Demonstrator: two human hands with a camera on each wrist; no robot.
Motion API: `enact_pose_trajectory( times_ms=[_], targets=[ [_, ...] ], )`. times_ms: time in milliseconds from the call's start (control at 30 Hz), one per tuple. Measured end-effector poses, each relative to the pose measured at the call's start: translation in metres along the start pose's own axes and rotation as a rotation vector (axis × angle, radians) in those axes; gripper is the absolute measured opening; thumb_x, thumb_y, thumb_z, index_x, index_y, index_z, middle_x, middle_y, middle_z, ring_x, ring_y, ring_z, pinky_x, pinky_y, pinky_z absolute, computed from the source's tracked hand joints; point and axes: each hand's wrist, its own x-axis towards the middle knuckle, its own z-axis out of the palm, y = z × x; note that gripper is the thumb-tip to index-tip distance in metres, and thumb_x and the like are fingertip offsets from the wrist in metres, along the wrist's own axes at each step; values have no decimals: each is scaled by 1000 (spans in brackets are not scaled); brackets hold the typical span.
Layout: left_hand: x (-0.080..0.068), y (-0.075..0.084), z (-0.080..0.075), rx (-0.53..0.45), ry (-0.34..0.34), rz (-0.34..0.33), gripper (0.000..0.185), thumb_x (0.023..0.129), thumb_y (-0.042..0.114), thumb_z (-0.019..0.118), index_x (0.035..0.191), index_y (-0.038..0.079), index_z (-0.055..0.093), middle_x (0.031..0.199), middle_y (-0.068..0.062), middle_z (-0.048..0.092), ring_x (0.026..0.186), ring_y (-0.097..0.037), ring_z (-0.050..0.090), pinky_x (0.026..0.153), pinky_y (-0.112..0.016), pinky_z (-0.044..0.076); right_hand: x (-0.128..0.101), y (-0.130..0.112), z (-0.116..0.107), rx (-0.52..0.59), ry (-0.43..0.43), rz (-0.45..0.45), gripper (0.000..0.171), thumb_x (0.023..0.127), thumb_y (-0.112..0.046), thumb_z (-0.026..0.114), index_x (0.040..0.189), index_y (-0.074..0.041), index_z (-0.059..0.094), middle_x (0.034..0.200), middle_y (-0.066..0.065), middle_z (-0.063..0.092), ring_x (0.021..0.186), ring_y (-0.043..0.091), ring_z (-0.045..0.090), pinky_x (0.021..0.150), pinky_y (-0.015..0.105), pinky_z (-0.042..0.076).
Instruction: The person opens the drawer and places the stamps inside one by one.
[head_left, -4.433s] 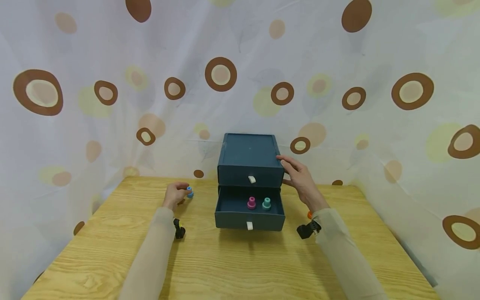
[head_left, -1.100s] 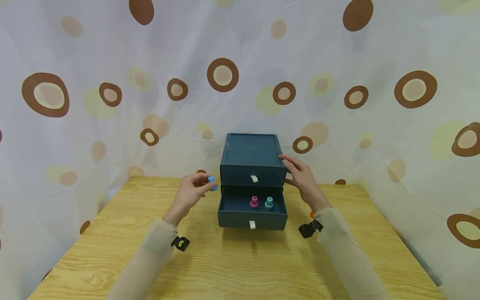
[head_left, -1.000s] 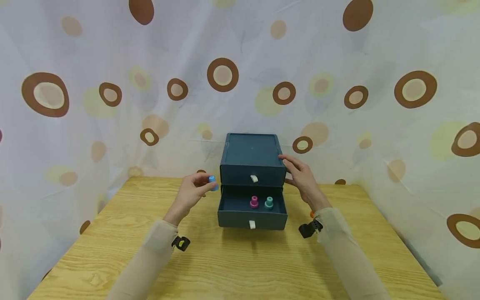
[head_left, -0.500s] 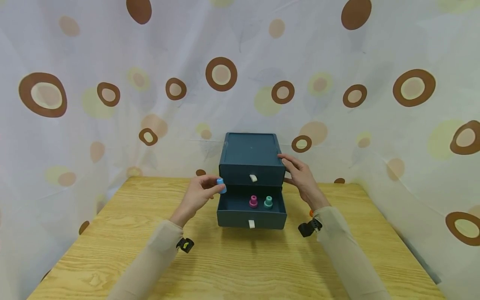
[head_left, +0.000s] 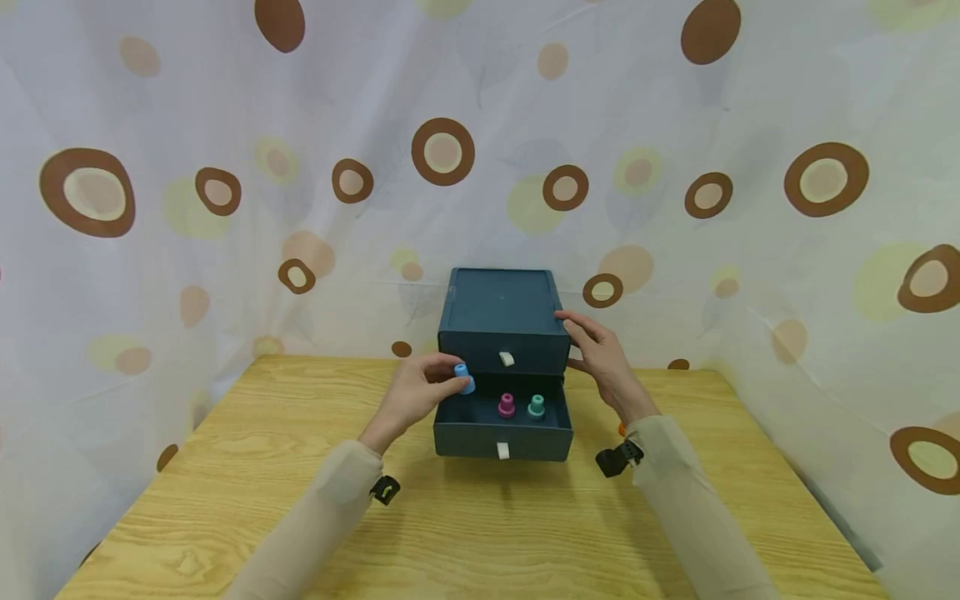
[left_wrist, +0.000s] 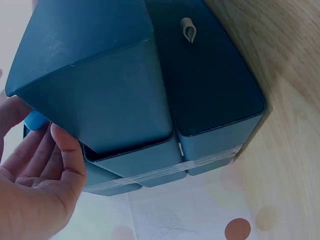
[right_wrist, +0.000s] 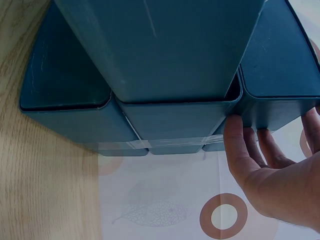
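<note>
A dark blue two-drawer box point(head_left: 501, 310) stands at the back of the wooden table point(head_left: 480, 533). Its lower drawer point(head_left: 501, 433) is pulled out and holds a pink peg point(head_left: 506, 406) and a teal peg point(head_left: 536, 407). My left hand point(head_left: 420, 392) pinches a small light blue peg point(head_left: 464, 377) over the drawer's left part; the blue peg point(left_wrist: 35, 120) shows at the fingertips in the left wrist view. My right hand point(head_left: 600, 354) rests with straight fingers against the box's upper right side, seen also as fingers point(right_wrist: 240, 145) on the box point(right_wrist: 165, 55).
A spotted curtain point(head_left: 225, 183) hangs close behind and beside the table. A small orange thing point(head_left: 620, 428) lies on the table by my right wrist. The upper drawer, with a white pull tab point(head_left: 506, 359), is pushed in. Bare wood lies in front of the box.
My left hand has carried the light blue peg from the table's left side up and to the right, over the pulled-out drawer. The right hand has stayed on the box.
</note>
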Motion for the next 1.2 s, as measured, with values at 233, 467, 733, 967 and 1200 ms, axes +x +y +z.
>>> enact_pose_trajectory(
  times_ms=[233,467,733,967,1200],
  targets=[
    [6,4,7,66,-71,16,27,88,22,75,112,9,72,99,-4,74,89,-15,71,82,-34,58,0,0,0,2,-3,-2,53,104,-41,45,148,-13,44,162,7,24,147,36,27,109,59,36],
    [11,10,14,217,-174,43,29,90,17,72,116,4,70,103,-6,74,91,-18,72,81,-34,58,0,1,0,-8,7,5,52,103,-43,46,147,-15,46,161,7,26,146,35,29,109,58,37],
    [16,13,21,403,-248,23,30,93,14,68,121,5,67,114,-8,71,103,-22,70,91,-38,56,0,2,-1,-11,9,-5,53,102,-45,46,147,-16,46,161,7,26,146,36,30,108,58,39],
    [19,17,26,511,-276,28,26,93,10,67,118,5,68,112,-8,72,102,-21,68,92,-39,55,0,2,-1,-8,12,5,53,102,-45,47,146,-16,47,161,5,28,145,35,31,107,57,40],
    [22,16,29,594,-281,53,24,93,12,67,116,6,70,110,-8,72,100,-20,68,90,-38,55,1,1,-1,-7,14,3,52,103,-44,46,147,-16,46,162,6,25,146,36,29,108,58,39]
  ],
)
